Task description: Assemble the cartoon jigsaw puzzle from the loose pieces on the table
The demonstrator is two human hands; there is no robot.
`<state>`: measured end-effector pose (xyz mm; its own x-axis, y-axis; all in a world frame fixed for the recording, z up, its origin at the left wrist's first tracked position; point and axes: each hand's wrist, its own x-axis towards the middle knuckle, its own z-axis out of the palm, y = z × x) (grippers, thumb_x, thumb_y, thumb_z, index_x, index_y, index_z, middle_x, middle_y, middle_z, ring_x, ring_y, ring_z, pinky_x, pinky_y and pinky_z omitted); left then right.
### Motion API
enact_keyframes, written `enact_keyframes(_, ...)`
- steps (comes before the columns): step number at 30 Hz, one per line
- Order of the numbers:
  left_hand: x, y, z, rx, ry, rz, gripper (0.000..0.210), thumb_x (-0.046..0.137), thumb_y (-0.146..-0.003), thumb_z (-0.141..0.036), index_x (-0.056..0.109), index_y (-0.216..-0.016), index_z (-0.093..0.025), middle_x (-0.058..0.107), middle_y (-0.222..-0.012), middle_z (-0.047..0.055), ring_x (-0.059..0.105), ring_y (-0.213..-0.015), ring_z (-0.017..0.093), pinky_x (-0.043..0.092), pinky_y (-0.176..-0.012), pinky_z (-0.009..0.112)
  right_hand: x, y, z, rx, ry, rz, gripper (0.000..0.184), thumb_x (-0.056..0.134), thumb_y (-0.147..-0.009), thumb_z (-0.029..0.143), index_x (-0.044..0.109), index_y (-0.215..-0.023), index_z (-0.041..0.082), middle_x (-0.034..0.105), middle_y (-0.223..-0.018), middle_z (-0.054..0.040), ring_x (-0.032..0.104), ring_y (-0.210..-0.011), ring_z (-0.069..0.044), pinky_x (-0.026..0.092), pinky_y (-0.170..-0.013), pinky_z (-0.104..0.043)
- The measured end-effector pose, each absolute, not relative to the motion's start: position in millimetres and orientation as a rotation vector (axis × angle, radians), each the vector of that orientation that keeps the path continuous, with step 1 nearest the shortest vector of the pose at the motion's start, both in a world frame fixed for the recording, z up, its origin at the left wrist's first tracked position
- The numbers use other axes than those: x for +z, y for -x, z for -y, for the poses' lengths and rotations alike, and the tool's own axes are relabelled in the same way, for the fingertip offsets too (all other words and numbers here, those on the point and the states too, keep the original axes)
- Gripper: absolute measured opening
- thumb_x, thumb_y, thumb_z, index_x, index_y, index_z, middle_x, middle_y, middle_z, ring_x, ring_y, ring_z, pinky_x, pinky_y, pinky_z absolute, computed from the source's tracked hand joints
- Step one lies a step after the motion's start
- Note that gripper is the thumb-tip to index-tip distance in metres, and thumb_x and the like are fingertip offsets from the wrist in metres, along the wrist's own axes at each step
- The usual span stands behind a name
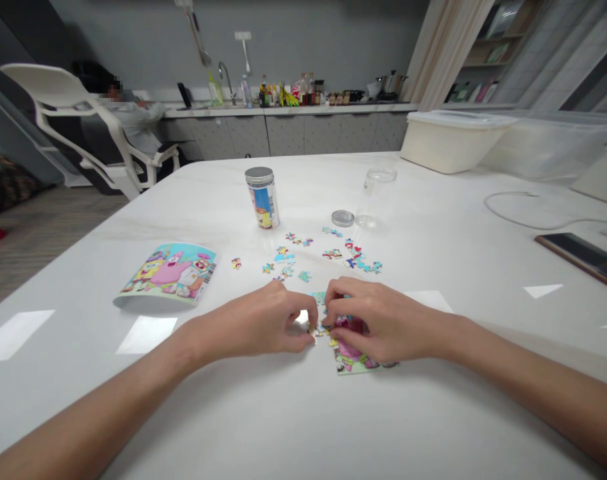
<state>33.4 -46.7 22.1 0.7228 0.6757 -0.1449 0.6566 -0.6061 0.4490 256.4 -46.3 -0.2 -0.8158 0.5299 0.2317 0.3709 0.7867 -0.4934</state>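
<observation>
Bends both hands over a white worktop (263, 420), at a partly joined cartoon puzzle (352, 357) lying flat between them, half hidden under the right. Pinches a small puzzle piece (312, 329) at the puzzle's left edge between thumb and forefinger of the left hand (266, 320), with the grip closed on it. Curls the right hand (386, 317) over the puzzle, touching it with the fingertips near its left part; cannot tell that grip as closed on a piece or merely pressing.

Has loose pieces (284, 257) scattered just beyond the hands, some linked in small clumps. Shows a curved picture sheet (171, 273) with cartoon figures to the left, beyond the left forearm. Includes, farther back, an upright lidded jar (263, 203) and, to its right, a clear jar (377, 199) with a metal lid (343, 217) lying just beside it. Has a phone (586, 260) at far right, near a white cable (513, 215). Shows a seated person (138, 127) beyond the worktop, at upper left, partly behind a white-framed chair (48, 87).
</observation>
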Motion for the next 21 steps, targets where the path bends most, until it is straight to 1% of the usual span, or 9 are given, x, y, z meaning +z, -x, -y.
enact_keyframes(4, 20.0, -33.2, 45.4, 0.107, -2.444, -0.942, 0.013, 0.061, -0.078, -0.018, 0.071, -0.083, -0.023, 0.046, -0.05, -0.009, 0.044, -0.051, 0.007, 0.036, -0.064, 0.021, 0.2, -256.3, 46.4, 0.615, 0.68, 2.613, 0.012, 0.052, -0.079, 0.006, 0.06, -0.077, 0.016, 0.056, -0.085, -0.005, 0.049, -0.072, -0.014, 0.041, -0.063, -0.027)
enact_keyframes(6, 19.0, -32.7, 44.8, 0.123, -2.439, -0.927, 0.014, 0.061, -0.078, -0.017, 0.072, -0.083, -0.022, 0.046, -0.049, -0.009, 0.04, -0.046, 0.006, 0.036, -0.061, 0.02, 0.4, -256.4, 46.4, 0.61, 0.673, 2.613, 0.011, 0.052, -0.079, 0.007, 0.06, -0.078, 0.015, 0.056, -0.085, -0.0053, 0.049, -0.073, -0.014, 0.041, -0.063, -0.027)
enact_keyframes(9, 18.8, -32.0, 44.2, 0.139, -2.452, -0.914, 0.015, 0.061, -0.078, -0.016, 0.074, -0.084, -0.022, 0.048, -0.049, -0.009, 0.038, -0.044, 0.006, 0.035, -0.058, 0.02, 0.7, -256.3, 46.3, 0.609, 0.672, 2.616, 0.011, 0.052, -0.08, 0.007, 0.06, -0.079, 0.015, 0.056, -0.085, -0.0056, 0.05, -0.073, -0.014, 0.041, -0.064, -0.027)
enact_keyframes(15, 18.5, -30.9, 43.7, 0.167, -2.459, -0.864, 0.015, 0.061, -0.078, -0.013, 0.074, -0.076, -0.02, 0.049, -0.049, -0.008, 0.037, -0.043, 0.005, 0.034, -0.053, 0.018, 1.3, -256.4, 46.1, 0.608, 0.667, 2.625, 0.013, 0.052, -0.08, 0.006, 0.061, -0.079, 0.015, 0.057, -0.087, -0.0062, 0.05, -0.074, -0.015, 0.042, -0.064, -0.028)
enact_keyframes(21, 19.2, -32.5, 43.8, 0.167, -2.47, -0.833, 0.019, 0.059, -0.079, -0.013, 0.075, -0.086, -0.021, 0.052, -0.05, -0.008, 0.037, -0.044, 0.005, 0.033, -0.052, 0.018, 0.8, -257.2, 46.1, 0.59, 0.659, 2.641, 0.012, 0.052, -0.08, 0.007, 0.061, -0.08, 0.015, 0.057, -0.087, -0.0059, 0.05, -0.073, -0.014, 0.041, -0.064, -0.027)
